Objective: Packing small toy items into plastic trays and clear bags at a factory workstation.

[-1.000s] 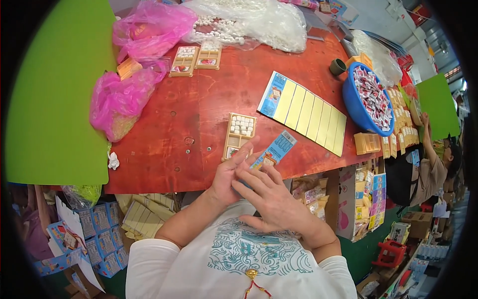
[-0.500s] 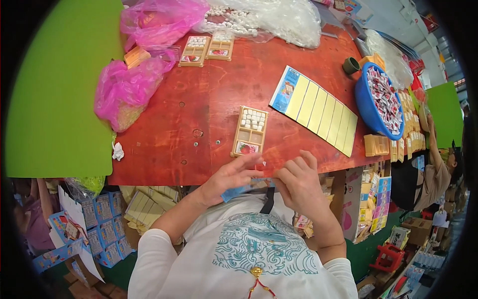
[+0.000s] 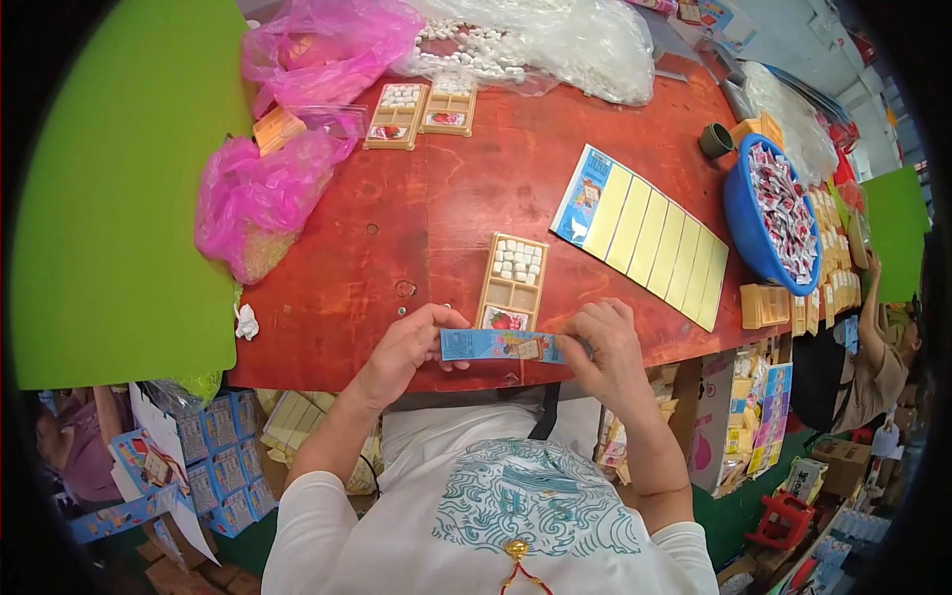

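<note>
2 hands hold 1 blue printed card strip [image 3: 501, 345] level at the near edge of the red desk [image 3: 397, 238]. We note the left hand [image 3: 405, 349] pinching the strip's left end, fingers closed on it, and the right hand [image 3: 603, 342] gripping the right end the same way, thumb hidden from us. The strip sits just in front of a tan compartment tray [image 3: 513, 283], whose far cells hold small white pieces while the near cells look bare apart from a red picture label.

Further out we record a long sheet of yellow panels [image 3: 654, 238], a blue basin of wrapped sweets [image 3: 773, 213], 2 more filled trays [image 3: 424, 107], pink bags [image 3: 260, 198] and a clear bag of white pieces [image 3: 555, 40].

Risks, in our judgement: the strip is thin and held only at its ends, so uneven pull could crease or tear it. The tray lies right at the desk's edge beside both wrists; a nudge could tip it and scatter the loose white pieces to the floor.
</note>
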Available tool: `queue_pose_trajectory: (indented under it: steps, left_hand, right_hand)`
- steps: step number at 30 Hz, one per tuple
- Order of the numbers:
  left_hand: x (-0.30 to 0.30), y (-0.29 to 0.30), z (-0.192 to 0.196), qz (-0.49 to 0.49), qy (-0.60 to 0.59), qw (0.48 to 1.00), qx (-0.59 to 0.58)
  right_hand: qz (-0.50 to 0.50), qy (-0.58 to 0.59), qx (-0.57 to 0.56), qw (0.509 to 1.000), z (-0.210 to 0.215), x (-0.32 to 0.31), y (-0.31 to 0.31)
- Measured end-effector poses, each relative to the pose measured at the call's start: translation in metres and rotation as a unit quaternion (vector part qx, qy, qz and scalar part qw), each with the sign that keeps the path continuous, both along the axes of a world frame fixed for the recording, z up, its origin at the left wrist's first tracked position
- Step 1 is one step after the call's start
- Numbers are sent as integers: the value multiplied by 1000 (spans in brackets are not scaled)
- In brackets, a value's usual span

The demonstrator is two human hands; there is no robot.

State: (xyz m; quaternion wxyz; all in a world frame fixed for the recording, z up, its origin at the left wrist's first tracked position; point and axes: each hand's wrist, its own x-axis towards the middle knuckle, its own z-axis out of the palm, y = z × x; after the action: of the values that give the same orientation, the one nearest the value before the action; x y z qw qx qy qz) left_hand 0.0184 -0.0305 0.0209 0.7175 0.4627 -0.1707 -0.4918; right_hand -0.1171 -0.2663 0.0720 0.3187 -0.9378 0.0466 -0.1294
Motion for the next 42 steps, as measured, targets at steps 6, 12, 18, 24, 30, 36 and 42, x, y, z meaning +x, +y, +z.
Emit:
queue_pose_trajectory:
  steps: [6, 12, 18, 24, 30, 36, 42]
  left_hand:
    - [3, -16, 0, 40, -154, 977, 144]
    - [25, -28, -2, 54, -265, 942, 200]
    - [42, -48, -7, 48, -500, 831, 238]
    - [45, -60, -17, 70, -652, 712, 251]
    - [40, -67, -28, 81, -746, 603, 271]
    - [39, -62, -27, 96, -770, 537, 329]
    - [5, -56, -23, 119, -789, 550, 247]
  right_hand:
    - [-7, 12, 31, 999, -11, 12, -6]
    - [-34, 28, 46, 998, -30, 27, -11]
    - [-69, 49, 13, 996, -53, 40, -16]
    - [-87, 57, -38, 994, -64, 45, -18]
    - [-83, 33, -96, 991, -73, 47, -16]
    - [-79, 28, -107, 991, -74, 47, -16]
    - [-74, 26, -119, 990, -73, 45, -15]
